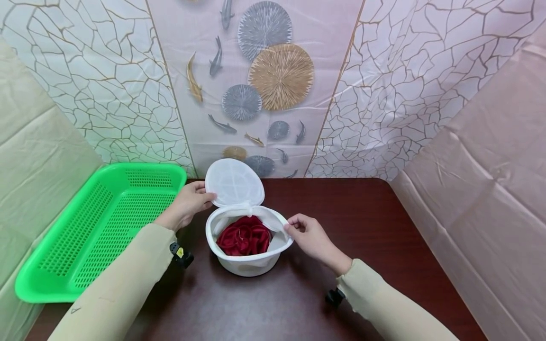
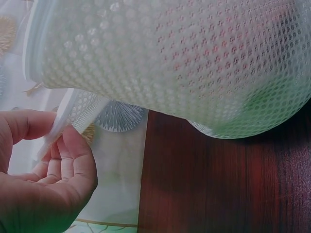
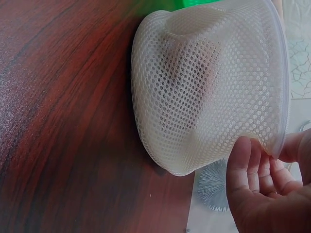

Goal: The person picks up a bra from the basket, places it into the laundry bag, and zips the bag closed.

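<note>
A white mesh laundry bag (image 1: 249,270) stands on the table with its round lid (image 1: 234,182) flipped up at the back. Dark red satiny fabric (image 1: 244,237) lies bunched inside it. My left hand (image 1: 190,204) pinches the left edge of the raised lid between thumb and fingers, as the left wrist view confirms. On the other side, my right hand (image 1: 311,239) pinches the right rim of the opening. Through the honeycomb mesh wall (image 3: 194,92) the contents show only faintly in the right wrist view.
A green plastic basket (image 1: 128,208) with slotted walls sits left of the bag, beside my left forearm. The dark red-brown wooden table (image 1: 354,218) extends to the right. Patterned sheets (image 1: 277,142) hang behind and at both sides.
</note>
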A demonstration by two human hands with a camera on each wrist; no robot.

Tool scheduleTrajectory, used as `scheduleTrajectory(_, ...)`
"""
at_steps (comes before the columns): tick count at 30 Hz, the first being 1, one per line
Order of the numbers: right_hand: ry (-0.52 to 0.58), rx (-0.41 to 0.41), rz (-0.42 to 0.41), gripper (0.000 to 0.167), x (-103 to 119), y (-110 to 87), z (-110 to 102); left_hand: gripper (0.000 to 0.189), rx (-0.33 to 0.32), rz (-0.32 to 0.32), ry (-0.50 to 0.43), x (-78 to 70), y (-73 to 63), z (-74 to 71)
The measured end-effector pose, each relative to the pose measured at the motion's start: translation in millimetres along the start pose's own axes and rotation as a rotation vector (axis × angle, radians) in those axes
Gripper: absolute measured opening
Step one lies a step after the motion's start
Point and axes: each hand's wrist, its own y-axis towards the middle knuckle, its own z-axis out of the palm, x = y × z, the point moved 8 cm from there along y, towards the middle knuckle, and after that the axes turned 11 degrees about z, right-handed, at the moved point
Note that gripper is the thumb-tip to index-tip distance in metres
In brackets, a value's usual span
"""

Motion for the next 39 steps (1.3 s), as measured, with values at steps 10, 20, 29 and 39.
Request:
scheduleTrajectory(10,0.003,0.005,0.015,0.005,-1,-2.0,0,0.042,-0.003,0.022,0.044,1.5,-4.1,-3.8)
scheduleTrajectory(20,0.014,0.019,0.028,0.006,-5,-1.4,3,0.040,-0.012,0.106,0.049,-8.9,-6.8,-6.0)
scheduleTrajectory(29,0.019,0.014,0.028,0.006,-6,-0.6,5,0.034,-0.002,0.265,0.191,-30.8,-17.7,-3.2)
scheduleTrajectory(39,0.019,0.013,0.024,0.006,-5,-0.9,6,0.027,0.009,0.376,0.287,-45.7,-27.2,5.1)
